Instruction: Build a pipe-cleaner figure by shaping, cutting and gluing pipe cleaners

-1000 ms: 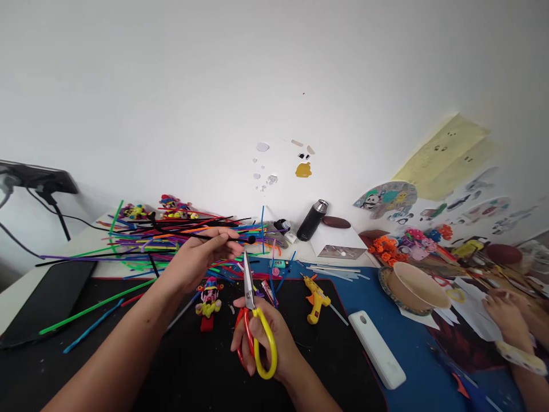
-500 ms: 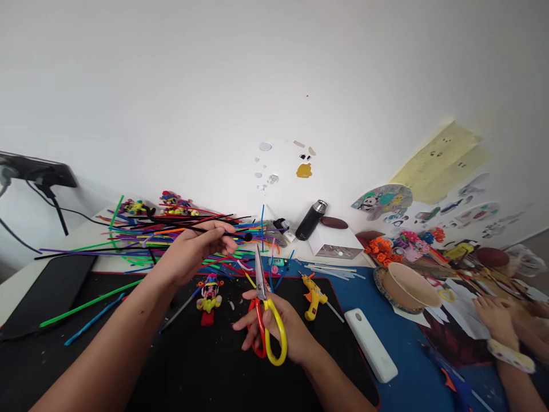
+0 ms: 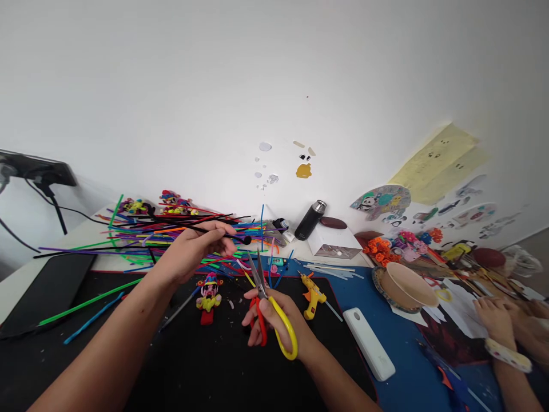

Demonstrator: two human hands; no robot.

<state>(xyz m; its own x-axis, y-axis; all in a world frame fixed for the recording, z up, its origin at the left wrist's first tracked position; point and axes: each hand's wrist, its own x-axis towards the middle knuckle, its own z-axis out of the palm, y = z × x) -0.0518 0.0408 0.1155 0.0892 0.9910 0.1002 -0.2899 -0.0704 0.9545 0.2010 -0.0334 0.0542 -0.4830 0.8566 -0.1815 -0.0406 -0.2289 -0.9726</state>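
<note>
Between the fingertips of my left hand (image 3: 208,243) is a black pipe cleaner, whose tightly coiled round end (image 3: 247,240) sticks out to the right. My right hand (image 3: 281,317) grips scissors (image 3: 260,286) with one red and one yellow handle; their blades are parted and point up, just below and right of the coil. Nothing lies between the blades. A small pipe-cleaner figure (image 3: 209,300) with a colourful hat and yellow body lies on the black mat (image 3: 206,366), below my left hand. Behind that hand spreads a pile of coloured pipe cleaners (image 3: 141,240).
Right of the scissors lie a yellow glue gun (image 3: 314,296) and a white power bank (image 3: 369,343). A black thermos (image 3: 311,220) leans by a white box (image 3: 337,246) against the wall. Another person's hands (image 3: 497,320) rest at the far right, near a bowl (image 3: 412,286).
The scissor blades have parted, with the yellow handle swinging right, away from the red one. My left hand stays in place with the black pipe cleaner.
</note>
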